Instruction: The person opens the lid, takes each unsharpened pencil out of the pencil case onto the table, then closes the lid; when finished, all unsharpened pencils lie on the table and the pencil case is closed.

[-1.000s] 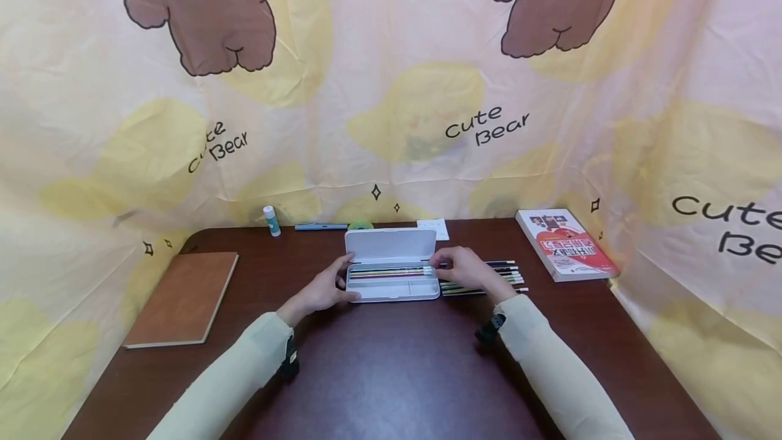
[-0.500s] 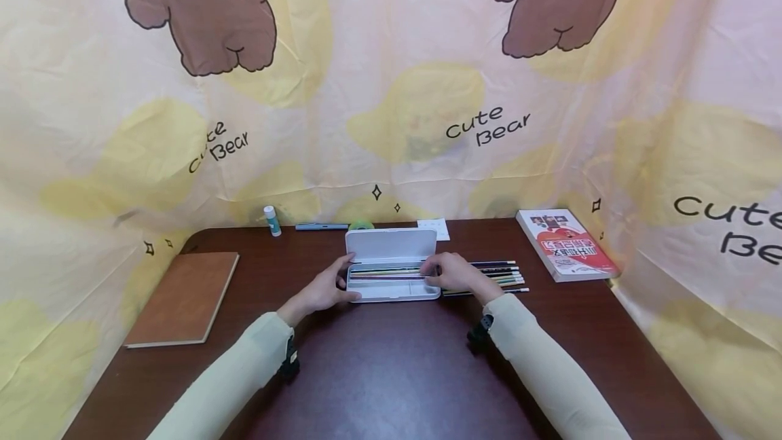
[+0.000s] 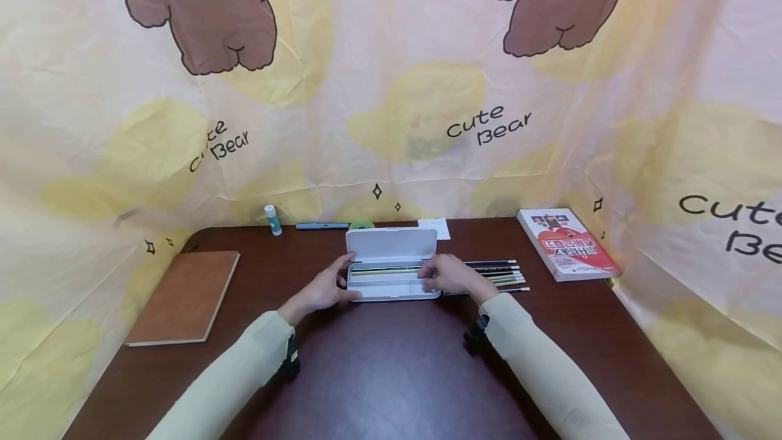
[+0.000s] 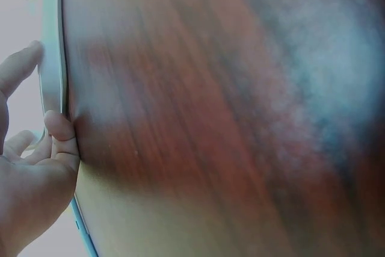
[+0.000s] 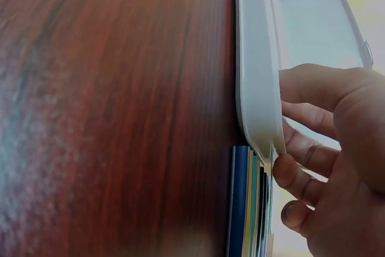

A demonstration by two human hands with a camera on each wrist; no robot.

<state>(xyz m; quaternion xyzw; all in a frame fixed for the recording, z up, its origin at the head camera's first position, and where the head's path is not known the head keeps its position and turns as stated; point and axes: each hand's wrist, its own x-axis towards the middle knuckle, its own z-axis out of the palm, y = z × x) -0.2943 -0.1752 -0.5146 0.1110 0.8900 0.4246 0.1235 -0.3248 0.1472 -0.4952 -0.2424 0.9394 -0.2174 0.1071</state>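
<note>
A white pencil case (image 3: 391,299) lies on the dark wooden table with its lid (image 3: 391,246) raised. Several pencils (image 3: 381,271) lie lengthwise in its back compartment. My left hand (image 3: 320,288) grips the case's left end, thumb at the front corner and fingers behind. My right hand (image 3: 451,273) is at the right end, covering the near ends of those pencils. In the right wrist view, the thumb reaches into the case (image 5: 258,76) and curled fingertips sit at its rim; I cannot tell whether they hold a pencil. More pencils (image 3: 510,277) lie on the table, partly under this hand.
A brown notebook (image 3: 186,297) lies at the left, and a red and white book (image 3: 565,243) at the back right. Along the back edge are a glue stick (image 3: 272,220), a blue pen (image 3: 322,226), a green tape roll (image 3: 362,225) and a white paper (image 3: 435,228).
My right hand has moved left and slightly toward me, from the pencils' ends to over the case's right part. The pencils now lie lower in the back compartment. My left hand stays put.
</note>
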